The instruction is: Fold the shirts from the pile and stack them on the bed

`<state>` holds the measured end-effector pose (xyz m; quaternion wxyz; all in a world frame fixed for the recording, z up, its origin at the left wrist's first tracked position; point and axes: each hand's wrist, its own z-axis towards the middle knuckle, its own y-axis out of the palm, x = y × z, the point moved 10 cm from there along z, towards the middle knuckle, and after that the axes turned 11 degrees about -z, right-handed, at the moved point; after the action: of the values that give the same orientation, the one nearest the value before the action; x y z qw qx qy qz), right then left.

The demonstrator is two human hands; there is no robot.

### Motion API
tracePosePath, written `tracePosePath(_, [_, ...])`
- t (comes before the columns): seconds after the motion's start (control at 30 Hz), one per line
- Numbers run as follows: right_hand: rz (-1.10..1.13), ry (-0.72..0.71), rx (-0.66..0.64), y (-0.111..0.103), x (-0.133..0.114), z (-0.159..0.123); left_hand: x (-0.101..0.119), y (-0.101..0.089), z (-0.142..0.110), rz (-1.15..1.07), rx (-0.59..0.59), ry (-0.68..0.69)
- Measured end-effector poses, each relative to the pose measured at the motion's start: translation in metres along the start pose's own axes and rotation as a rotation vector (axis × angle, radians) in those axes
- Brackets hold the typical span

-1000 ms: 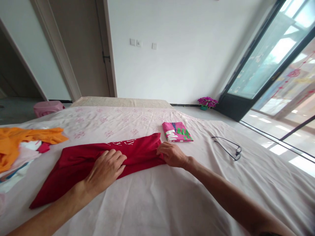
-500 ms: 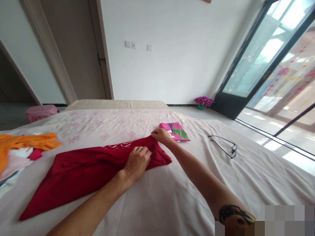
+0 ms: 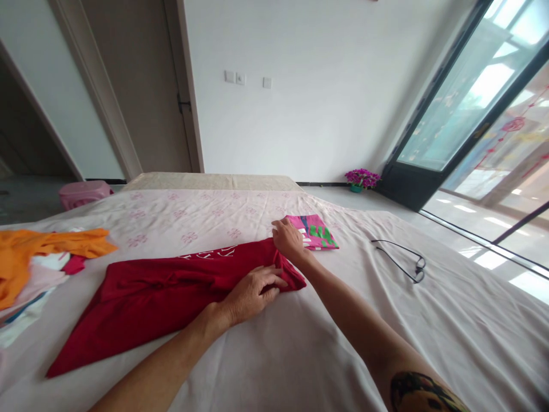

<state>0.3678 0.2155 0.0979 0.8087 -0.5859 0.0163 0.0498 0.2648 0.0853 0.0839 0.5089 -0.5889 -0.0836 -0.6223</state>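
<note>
Red and white-lettered, one folded garment (image 3: 154, 303) lies on the bed (image 3: 274, 366). Two hands are at its right end: the left hand (image 3: 253, 290) rests on it, fingers slightly parted; the right hand (image 3: 288, 238) is at the far corner, fingers loosely bent. Whether either grips cloth, I cannot tell. Nearby lie one pink garment (image 3: 319, 232), one pair of glasses (image 3: 419, 269), one clothes pile (image 3: 26, 257). One green pot (image 3: 355, 188) holds purple flowers (image 3: 362, 177).

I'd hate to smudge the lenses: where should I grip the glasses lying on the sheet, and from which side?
Probably pinch the nearer temple of the glasses around its middle, coming from the near side: both temples are unfolded and slant away to the left, while the lenses sit at the right end.
</note>
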Motion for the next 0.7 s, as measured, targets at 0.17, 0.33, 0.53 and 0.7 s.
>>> tracePosePath(0.17, [-0.023,-0.444,-0.051,0.010,-0.066,-0.050,0.007,-0.044,-0.020,-0.026,0.119,0.001])
tracePosePath(0.33, [-0.063,-0.481,-0.081,0.011,-0.068,-0.065,-0.025,-0.143,-0.088,0.283,0.253,-0.184])
tracePosePath(0.53, [0.160,-0.703,-0.094,-0.027,-0.124,-0.092,-0.088,-0.246,-0.192,0.629,0.263,-0.480])
tracePosePath(0.7, [0.174,-0.738,-0.084,-0.018,-0.159,-0.110,-0.101,-0.262,-0.219,0.718,0.269,-0.515])
